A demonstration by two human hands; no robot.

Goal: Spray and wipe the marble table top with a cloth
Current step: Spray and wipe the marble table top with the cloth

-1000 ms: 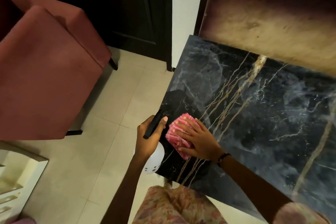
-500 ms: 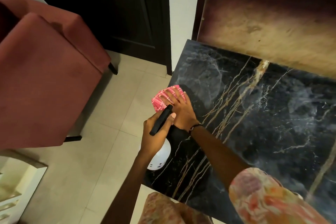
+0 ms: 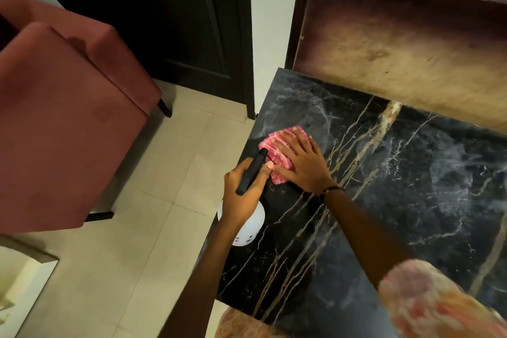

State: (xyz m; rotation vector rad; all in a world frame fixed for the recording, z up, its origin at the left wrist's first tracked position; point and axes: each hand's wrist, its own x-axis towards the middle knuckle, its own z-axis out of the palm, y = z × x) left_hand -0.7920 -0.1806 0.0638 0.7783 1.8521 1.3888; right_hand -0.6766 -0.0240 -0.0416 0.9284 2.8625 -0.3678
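Right hand (image 3: pixel 303 166) lies flat, fingers straight and spread, pressing the pink cloth (image 3: pixel 277 155) onto the black marble tabletop (image 3: pixel 397 200) near its left edge, toward the far-left corner. Left hand (image 3: pixel 244 195) has its grip clamped around a white spray bottle (image 3: pixel 251 228) with a black trigger head (image 3: pixel 251 171), held at the tabletop's left edge, just beside the cloth. Red upholstered chair (image 3: pixel 68 123) stands on the tiled floor (image 3: pixel 153 217) to the left.

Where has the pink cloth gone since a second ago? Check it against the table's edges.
Yes. The cloth has moved away from the table's near edge, staying by the left edge.
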